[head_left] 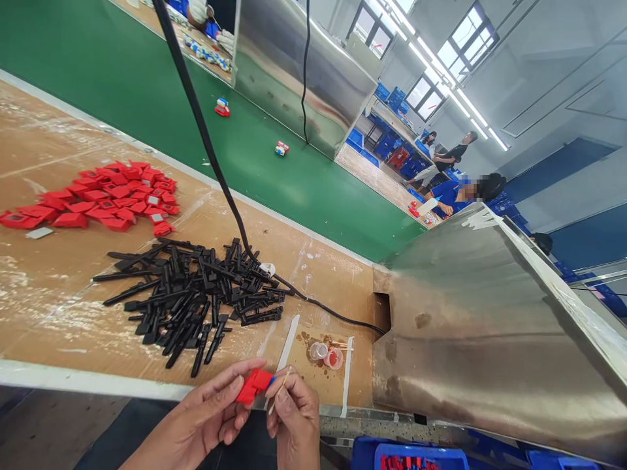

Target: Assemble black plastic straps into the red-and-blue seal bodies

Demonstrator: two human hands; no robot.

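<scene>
My left hand [215, 405] holds a red plastic part [255, 385] between thumb and fingers, above the table's front edge. A bit of blue shows at the part's right end. Close against that end, my right hand [294, 405] pinches a thin swab-like stick [285, 378], its white lower tip hanging below the fingers. Beyond my hands lies a heap of black parts [191, 287], and farther left a pile of red parts [117, 192]. Right of the black heap stand a small clear cup [318, 351] and a cup with red contents [334, 358].
A black cable [210, 150] hangs down and runs across the table [323, 267]. Small assemblies ride the green belt [264, 176]. A metal panel [465, 326] rises at the right. Blue bins [421, 454] sit below the edge. A person in blue [453, 196] works farther off.
</scene>
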